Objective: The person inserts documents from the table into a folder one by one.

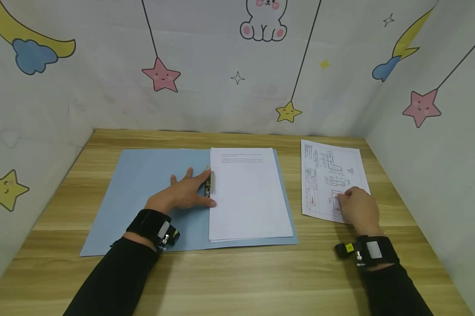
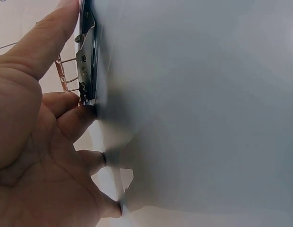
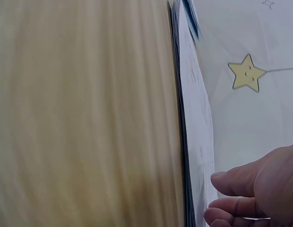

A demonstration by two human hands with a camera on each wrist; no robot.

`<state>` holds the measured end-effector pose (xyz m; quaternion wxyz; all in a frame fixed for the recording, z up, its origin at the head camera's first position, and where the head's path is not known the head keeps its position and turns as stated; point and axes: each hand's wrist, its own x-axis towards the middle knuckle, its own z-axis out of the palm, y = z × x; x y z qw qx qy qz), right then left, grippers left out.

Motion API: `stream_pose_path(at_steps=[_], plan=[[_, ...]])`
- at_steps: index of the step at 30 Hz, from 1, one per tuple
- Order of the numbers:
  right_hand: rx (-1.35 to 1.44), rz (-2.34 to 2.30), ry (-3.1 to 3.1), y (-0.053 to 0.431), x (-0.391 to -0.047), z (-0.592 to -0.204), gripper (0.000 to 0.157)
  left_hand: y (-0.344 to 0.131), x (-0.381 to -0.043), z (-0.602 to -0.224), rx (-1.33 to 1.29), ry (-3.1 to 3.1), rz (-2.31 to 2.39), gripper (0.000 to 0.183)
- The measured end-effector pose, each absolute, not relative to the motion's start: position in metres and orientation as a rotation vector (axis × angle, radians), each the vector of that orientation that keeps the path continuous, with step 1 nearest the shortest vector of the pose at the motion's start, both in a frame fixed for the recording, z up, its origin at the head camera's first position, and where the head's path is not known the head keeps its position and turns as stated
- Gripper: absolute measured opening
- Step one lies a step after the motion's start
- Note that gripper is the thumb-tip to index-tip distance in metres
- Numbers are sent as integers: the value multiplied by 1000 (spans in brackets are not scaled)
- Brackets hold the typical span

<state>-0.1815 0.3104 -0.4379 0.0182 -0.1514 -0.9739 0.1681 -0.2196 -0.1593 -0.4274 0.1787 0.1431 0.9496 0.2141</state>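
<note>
A light-blue folder (image 1: 150,175) lies opened flat, with a stack of white paper (image 1: 249,202) on its right side. A metal clip (image 1: 208,188) sits along the fold at the stack's left edge. Over this clip my left hand (image 1: 183,191) spreads its fingers, thumb at the paper's edge and index finger by the clip's far end. The left wrist view shows the clip (image 2: 85,59) between thumb and fingers. On the right, my right hand (image 1: 359,208) touches a sheet with technical drawings (image 1: 320,175); its thumb and bent fingers are slightly apart at the paper's surface.
The wooden table (image 1: 241,281) extends in front of the folder and between it and the drawing sheet. White cloth walls (image 1: 205,105) printed with stars and clouds stand at the back and both sides.
</note>
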Motion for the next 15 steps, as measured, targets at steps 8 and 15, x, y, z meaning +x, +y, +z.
stream_pose_path(at_steps=[8, 15], plan=[[-671, 496, -3027, 340, -177, -439, 41, -159, -220, -426, 413, 2672, 627, 108], [-786, 510, -3000, 354, -172, -440, 53, -160, -220, -427, 401, 2680, 610, 109]])
